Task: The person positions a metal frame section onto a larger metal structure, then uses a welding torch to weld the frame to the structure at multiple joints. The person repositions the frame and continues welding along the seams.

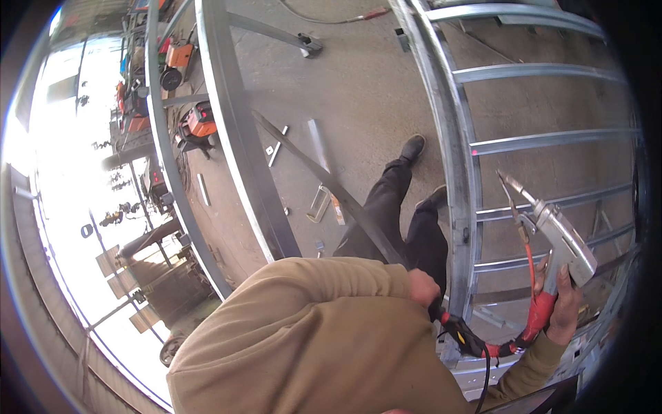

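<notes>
My right hand (567, 303) is shut on the red grip of a silver welding gun (562, 234). The gun's thin nozzle points up and left, close to a rung of a galvanised steel frame (463, 172). From the grip, a red hose (531, 328) loops down into a black cable (465, 338). My left hand (422, 286) is closed at the near end of a long flat steel strip (324, 176), which runs diagonally across the floor. Beneath me are my tan sleeves, dark trousers and black shoes (412, 148).
Two long steel beams (238, 131) cross the concrete floor on the left. Short metal offcuts (319, 203) lie between them and my feet. Orange welding machines (200, 123) stand at the far left, by a bright opening. A cable (345, 19) lies at the top.
</notes>
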